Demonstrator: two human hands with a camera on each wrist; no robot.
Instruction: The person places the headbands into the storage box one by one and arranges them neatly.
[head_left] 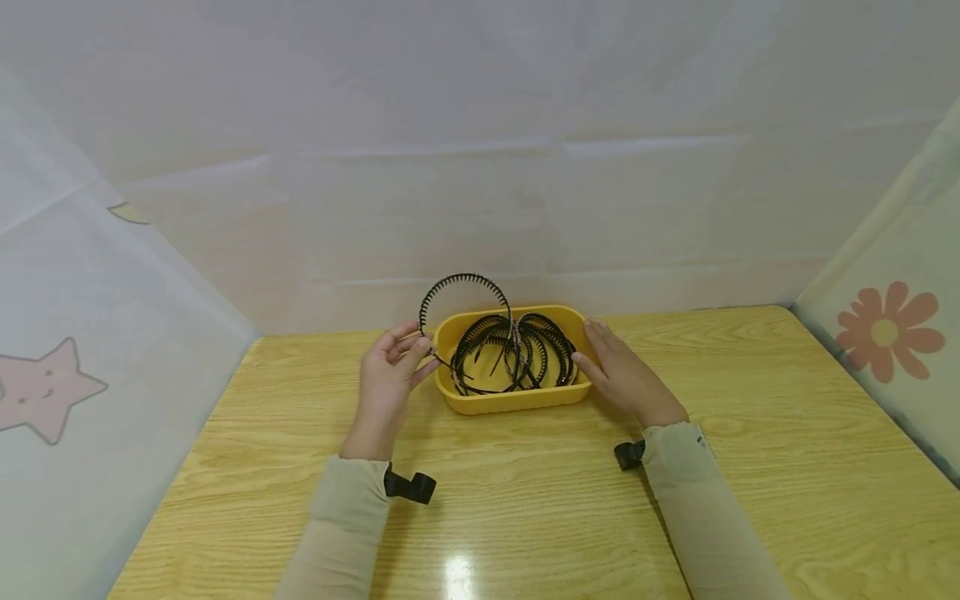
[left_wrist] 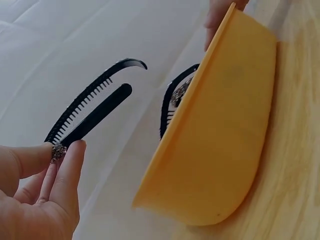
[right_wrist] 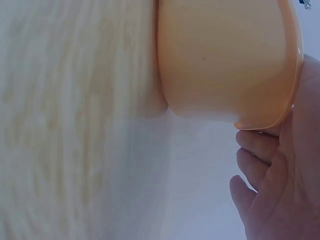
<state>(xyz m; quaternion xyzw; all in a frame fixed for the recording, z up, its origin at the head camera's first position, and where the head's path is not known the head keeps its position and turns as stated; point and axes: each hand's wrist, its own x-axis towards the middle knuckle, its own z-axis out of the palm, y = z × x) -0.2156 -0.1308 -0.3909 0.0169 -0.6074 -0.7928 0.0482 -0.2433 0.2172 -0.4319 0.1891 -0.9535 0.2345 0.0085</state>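
Note:
My left hand (head_left: 388,377) pinches a black toothed headband (head_left: 465,277) between thumb and fingers, at a glittery ornament on its band. The arch stands up over the left end of a yellow plastic basket (head_left: 517,402); its lower end overlaps the basket's inside. Several more black headbands (head_left: 551,333) lie in a tangle inside, some with sparkly trim. At the basket's right end, my right hand (head_left: 630,382) holds the rim, thumb over the edge and fingers along the outside. In the right wrist view those fingers (right_wrist: 255,167) bend beneath the rim (right_wrist: 295,85).
The basket stands near the back edge of a wooden table (head_left: 525,483). Behind it hangs a pale sheet (head_left: 465,208). Printed side panels flank the table, with a pink star (head_left: 52,387) at left and a flower (head_left: 892,333) at right.

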